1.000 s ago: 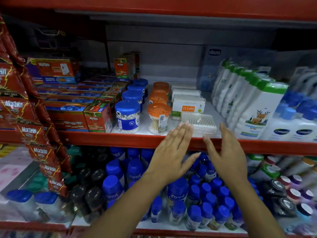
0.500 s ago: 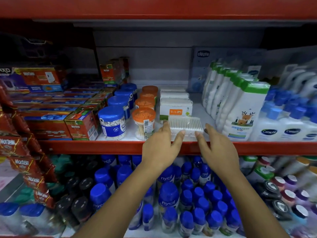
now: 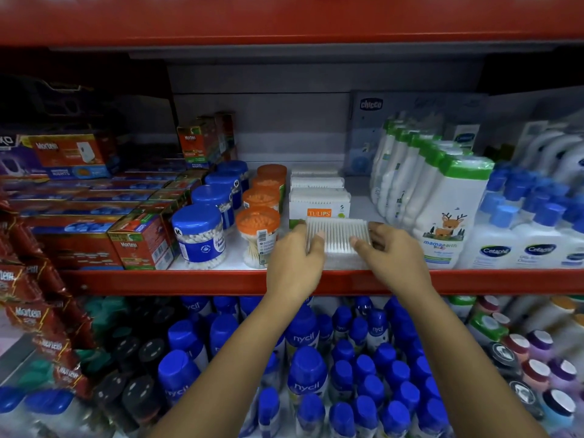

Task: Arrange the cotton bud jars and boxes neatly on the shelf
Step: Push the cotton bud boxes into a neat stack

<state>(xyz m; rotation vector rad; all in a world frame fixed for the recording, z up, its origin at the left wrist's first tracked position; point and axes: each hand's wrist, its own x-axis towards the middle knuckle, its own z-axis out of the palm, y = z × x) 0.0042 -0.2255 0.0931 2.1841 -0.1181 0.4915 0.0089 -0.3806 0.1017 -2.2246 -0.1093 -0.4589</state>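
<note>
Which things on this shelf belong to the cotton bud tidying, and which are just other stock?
Part of the job:
clear cotton bud box, held between left hand and right hand
Tulips boxes
blue-lidded jars
orange-lidded jars

Other stock:
Mortein boxes
Mamaearth bottles
Cetaphil bottles
Nycil bottles

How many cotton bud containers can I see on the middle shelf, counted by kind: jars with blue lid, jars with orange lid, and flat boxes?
Blue-lid jars: 4
Orange-lid jars: 4
Flat boxes: 4, namely the clear box held between the left hand and right hand, and 3 Tulips boxes behind it
Total: 12
</note>
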